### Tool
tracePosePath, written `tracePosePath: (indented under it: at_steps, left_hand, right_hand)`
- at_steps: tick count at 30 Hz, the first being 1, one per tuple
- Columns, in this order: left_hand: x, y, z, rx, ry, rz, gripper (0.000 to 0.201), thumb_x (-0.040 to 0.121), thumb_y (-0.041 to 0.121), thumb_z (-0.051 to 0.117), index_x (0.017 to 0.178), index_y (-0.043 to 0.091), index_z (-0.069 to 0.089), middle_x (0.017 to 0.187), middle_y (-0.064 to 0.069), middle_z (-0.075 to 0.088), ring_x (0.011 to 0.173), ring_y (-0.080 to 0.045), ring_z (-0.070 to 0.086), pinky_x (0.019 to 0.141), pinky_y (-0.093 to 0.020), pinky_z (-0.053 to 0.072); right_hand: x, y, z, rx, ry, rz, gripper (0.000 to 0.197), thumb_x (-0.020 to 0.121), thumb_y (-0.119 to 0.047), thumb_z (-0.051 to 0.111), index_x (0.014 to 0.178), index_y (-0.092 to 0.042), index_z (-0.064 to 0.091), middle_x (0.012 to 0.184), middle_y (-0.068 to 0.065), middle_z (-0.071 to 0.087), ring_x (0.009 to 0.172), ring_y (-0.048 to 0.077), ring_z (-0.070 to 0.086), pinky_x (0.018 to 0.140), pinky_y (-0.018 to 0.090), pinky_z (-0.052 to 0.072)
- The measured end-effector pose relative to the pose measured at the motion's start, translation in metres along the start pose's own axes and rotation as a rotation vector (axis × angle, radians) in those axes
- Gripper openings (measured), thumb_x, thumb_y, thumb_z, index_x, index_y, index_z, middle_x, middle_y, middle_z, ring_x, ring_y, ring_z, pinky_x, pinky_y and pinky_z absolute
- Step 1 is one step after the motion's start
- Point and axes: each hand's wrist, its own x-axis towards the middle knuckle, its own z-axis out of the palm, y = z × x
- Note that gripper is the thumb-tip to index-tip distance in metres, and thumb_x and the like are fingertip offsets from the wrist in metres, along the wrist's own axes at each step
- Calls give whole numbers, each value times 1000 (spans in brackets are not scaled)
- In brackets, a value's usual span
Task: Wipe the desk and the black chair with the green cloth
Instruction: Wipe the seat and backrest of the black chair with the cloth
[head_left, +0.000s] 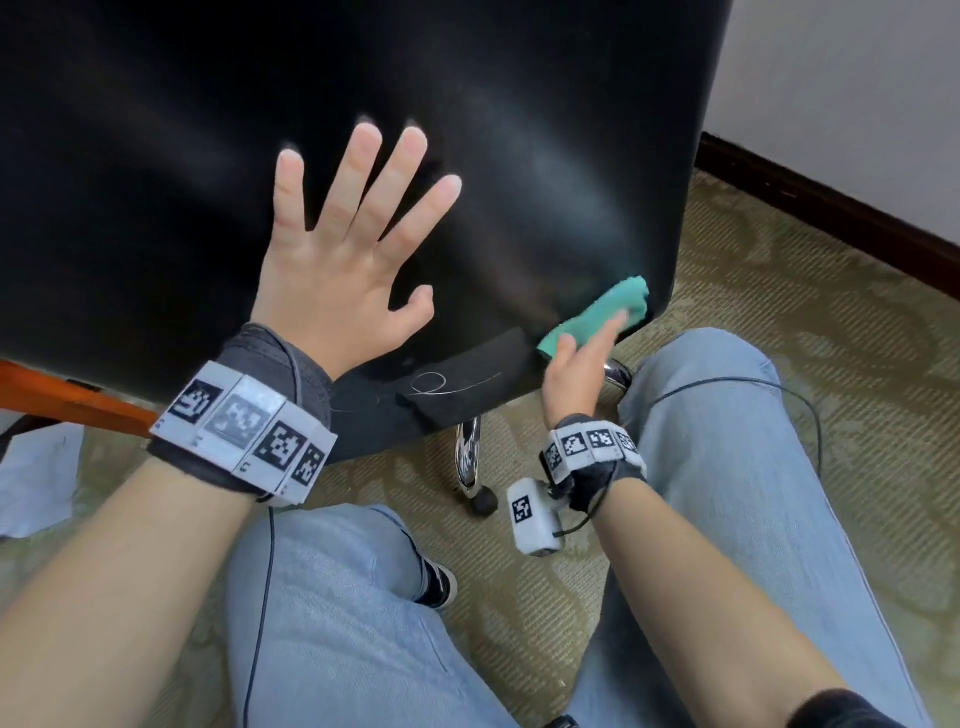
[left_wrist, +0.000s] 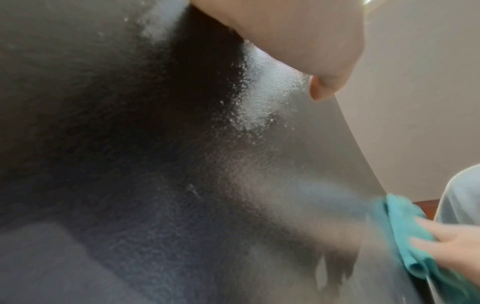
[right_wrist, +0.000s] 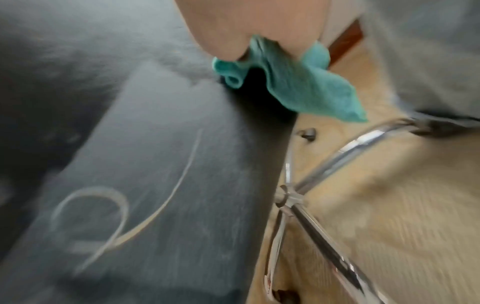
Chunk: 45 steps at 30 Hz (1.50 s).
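The black chair (head_left: 467, 104) fills the upper head view, its glossy back facing me. My left hand (head_left: 343, 249) lies flat on that back with its fingers spread wide. Low at the chair's right corner, my right hand (head_left: 582, 358) holds the bunched green cloth (head_left: 623, 293) against the surface, fingers laid along it. In the left wrist view the cloth (left_wrist: 400, 218) sits at the chair's edge under the right hand's fingers (left_wrist: 446, 242). In the blurred right wrist view a flap of the cloth (right_wrist: 306, 92) hangs out from under the hand (right_wrist: 246, 24). The desk is out of view.
A chrome star base (head_left: 467, 457) with a black caster (head_left: 485, 501) stands below the chair on patterned carpet. My knees in blue jeans (head_left: 727, 441) are close to it. A wall with dark skirting (head_left: 831, 218) runs at the right. An orange bar (head_left: 62, 400) and white paper (head_left: 36, 478) lie left.
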Motion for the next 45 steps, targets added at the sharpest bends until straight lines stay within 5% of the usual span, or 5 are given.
tracePosePath:
  at_steps: [5, 13, 22, 28, 45]
  left_hand:
    - [0, 2, 2, 34, 13, -1, 85, 84, 47, 41, 148, 24, -9, 150, -9, 8, 136, -25, -8, 105, -56, -1]
    - [1, 2, 2, 27, 9, -15, 85, 85, 48, 40, 148, 24, -11, 151, -9, 6, 136, -25, -9, 105, -54, -6]
    - [2, 2, 1, -18, 14, -11, 86, 85, 48, 43, 149, 25, -9, 151, -10, 5, 136, -25, -9, 106, -52, -10]
    - [2, 2, 1, -10, 11, -10, 86, 84, 46, 44, 149, 25, -9, 151, -9, 6, 136, -26, -8, 105, -56, -3]
    - [0, 1, 5, -1, 16, -20, 85, 86, 48, 41, 150, 26, -11, 151, -6, 0, 141, -21, -25, 106, -51, -14]
  right_hand:
    - [-5, 11, 8, 26, 30, 276, 60, 100, -10, 31, 150, -6, -2, 146, 25, 34, 131, 35, 40, 106, 34, 30]
    - [-20, -53, 9, 171, 65, -97, 60, 99, -7, 35, 151, -17, 6, 153, 8, 27, 132, 20, 38, 104, 20, 31]
    - [-48, -101, 16, 153, -49, -550, 65, 91, -1, 43, 148, 0, 12, 154, 23, 17, 142, 39, 20, 113, 50, 27]
    - [-27, -67, 12, 38, -18, -520, 68, 92, 1, 47, 148, 1, 10, 155, 22, 14, 143, 23, 13, 101, -5, 9]
    - [71, 0, -65, -42, 347, -112, 63, 89, 7, 37, 149, -9, 21, 153, 11, 28, 140, 22, 29, 99, 0, 18]
